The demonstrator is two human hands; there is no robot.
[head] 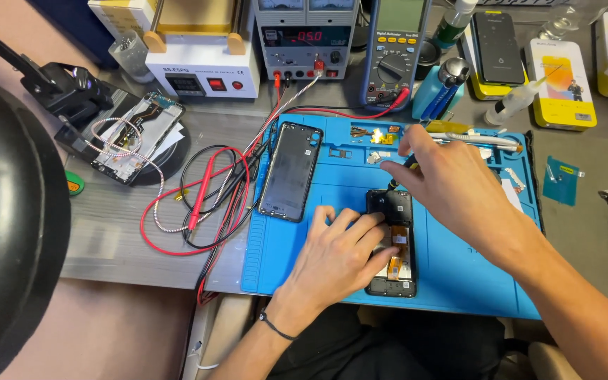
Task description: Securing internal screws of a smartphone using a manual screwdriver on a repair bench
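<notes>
Left hand (336, 250) is pressing flat on an opened phone (391, 243), steadying it on a blue mat (459, 274); right hand (452, 186), at one o'clock, is pinching what is probably a screwdriver (404, 167) over it.

Left hand (336, 250) steadies opened phone (392, 243) (on blue mat (473, 274)), right hand (452, 183) holds screwdriver (404, 167)
</notes>
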